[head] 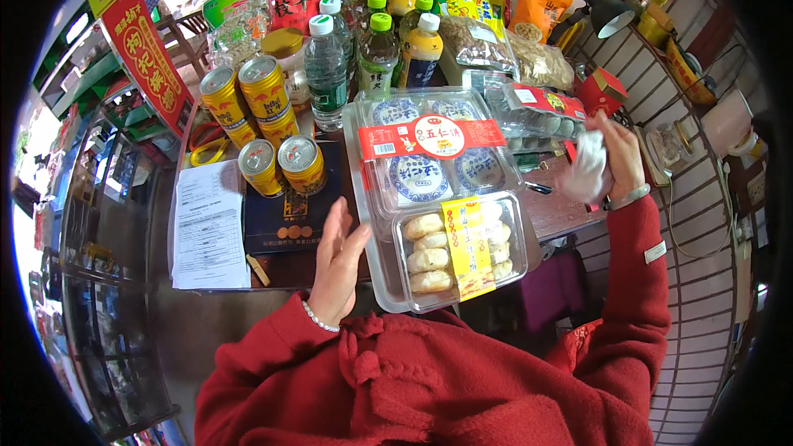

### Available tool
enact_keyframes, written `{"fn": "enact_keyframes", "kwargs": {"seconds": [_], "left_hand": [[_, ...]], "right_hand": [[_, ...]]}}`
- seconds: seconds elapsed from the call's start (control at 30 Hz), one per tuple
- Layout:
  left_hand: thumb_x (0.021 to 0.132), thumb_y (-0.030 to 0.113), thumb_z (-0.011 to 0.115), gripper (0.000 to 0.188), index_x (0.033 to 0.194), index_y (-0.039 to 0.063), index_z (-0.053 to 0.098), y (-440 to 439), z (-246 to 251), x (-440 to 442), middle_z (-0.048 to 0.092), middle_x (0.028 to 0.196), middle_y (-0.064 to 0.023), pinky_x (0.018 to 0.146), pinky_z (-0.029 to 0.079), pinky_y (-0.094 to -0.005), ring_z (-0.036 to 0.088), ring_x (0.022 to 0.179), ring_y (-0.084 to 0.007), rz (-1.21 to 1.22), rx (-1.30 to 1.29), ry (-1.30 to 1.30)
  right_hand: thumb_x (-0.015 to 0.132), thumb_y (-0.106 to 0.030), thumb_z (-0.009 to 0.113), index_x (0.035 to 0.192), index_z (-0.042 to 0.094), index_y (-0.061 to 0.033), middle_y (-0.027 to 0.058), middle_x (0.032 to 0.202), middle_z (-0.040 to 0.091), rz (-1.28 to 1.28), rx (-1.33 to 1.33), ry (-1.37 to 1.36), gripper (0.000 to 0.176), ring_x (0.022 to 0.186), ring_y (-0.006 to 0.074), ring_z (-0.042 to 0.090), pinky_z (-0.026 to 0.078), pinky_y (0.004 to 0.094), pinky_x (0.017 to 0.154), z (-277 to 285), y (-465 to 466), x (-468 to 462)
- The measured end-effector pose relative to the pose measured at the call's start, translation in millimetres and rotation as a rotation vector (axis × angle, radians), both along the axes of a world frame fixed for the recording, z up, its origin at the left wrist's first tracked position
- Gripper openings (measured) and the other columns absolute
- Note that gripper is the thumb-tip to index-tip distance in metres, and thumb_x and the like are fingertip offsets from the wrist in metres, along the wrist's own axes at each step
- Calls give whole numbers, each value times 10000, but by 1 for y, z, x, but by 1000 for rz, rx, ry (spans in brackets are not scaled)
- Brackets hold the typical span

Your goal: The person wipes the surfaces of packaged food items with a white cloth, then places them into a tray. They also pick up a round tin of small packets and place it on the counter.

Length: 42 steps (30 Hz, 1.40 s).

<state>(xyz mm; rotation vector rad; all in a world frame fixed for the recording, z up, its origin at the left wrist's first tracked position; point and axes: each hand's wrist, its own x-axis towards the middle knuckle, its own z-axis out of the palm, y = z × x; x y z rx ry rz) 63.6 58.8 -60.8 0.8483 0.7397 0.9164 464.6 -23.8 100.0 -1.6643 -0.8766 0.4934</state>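
My right hand (619, 152) is raised over the right side of the table, shut on a crumpled white cloth or tissue (585, 167) that looks blurred. Beside the left edge of a grey tray (387, 294), my left hand (341, 260) is held with its fingers apart and nothing in it. A clear plastic box of round pastries with a yellow band (471, 251) lies at the tray's near end. Behind it is a larger clear box of wrapped cakes with a red band (433, 139). A pen (539, 188) lies right of the tray.
Gold drink cans (302, 164) stand at left, several of them, two on a dark blue box (288, 229). Printed papers (209, 229) and a wooden clothes peg (258, 270) lie near the front edge. Bottles (326, 68) and food bags stand behind; a black lamp (610, 9) is at back right.
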Motion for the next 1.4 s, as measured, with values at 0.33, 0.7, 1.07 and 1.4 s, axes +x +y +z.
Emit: {"fn": "enact_keyframes", "kwargs": {"seconds": [0.33,0.7,1.07,1.4], "left_hand": [[962,328,583,587,1425,-11,457,33,60,24,271,1564,-270,1169,231,-475,276,1439,-438,14,1127,648],[916,413,631,595,1353,19,544,27,61,19,448,1498,-139,1086,315,-575,326,1432,-354,-246,1322,934],[958,444,565,585,1329,-9,555,40,58,9,451,1484,-194,1092,315,-549,306,1448,-372,-321,1376,889],[922,474,598,637,1388,49,512,49,56,6,402,1526,-162,1076,304,-605,311,1442,-361,-325,1445,780]], "right_hand": [[889,-252,685,1293,615,-204,175,1324,553,808,83,-1193,412,1212,398,539,453,466,1018,-53,84,-140],[832,-93,656,1194,645,-156,168,1123,618,536,-340,-1141,368,1053,400,607,519,448,888,-45,96,-79],[870,-157,648,1230,607,-146,174,1126,600,743,-101,-1102,363,1078,391,579,488,476,917,-66,170,-164],[873,-119,625,1221,633,-183,159,975,643,332,-300,-1140,354,973,372,631,534,459,800,-49,142,-92]]}}
